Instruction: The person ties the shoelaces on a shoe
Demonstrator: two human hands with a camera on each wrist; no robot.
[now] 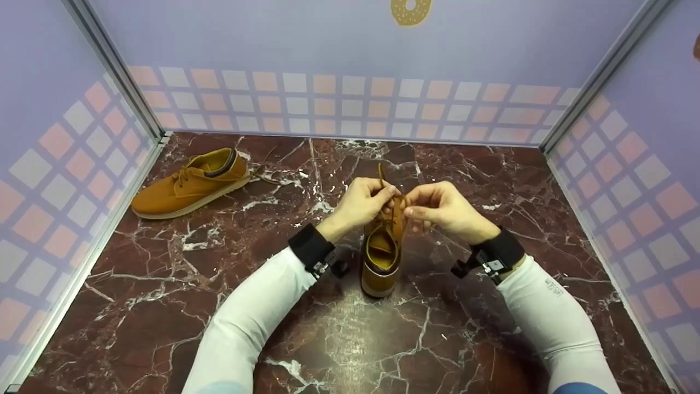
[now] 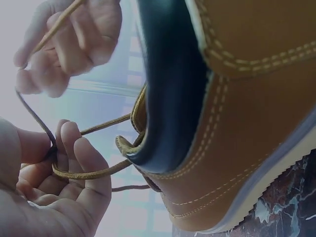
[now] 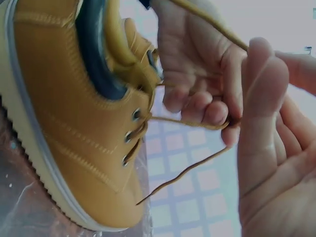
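Here's the tan lace-up shoe [image 1: 381, 257] mid-counter [image 1: 136, 312], long axis running front to back, heel towards the front edge. The left hand [image 1: 361, 201] has its fingers curled, pinching the shoelace [image 2: 91, 175] where strands meet; the right hand [image 1: 445, 210], just beside it, pinches another length between thumb and fingertip. The shoe's opening lies below both hands, on their front-edge side, left fingers nearer its centre line! Its mate [image 1: 188, 189] sits towards the back-left corner.
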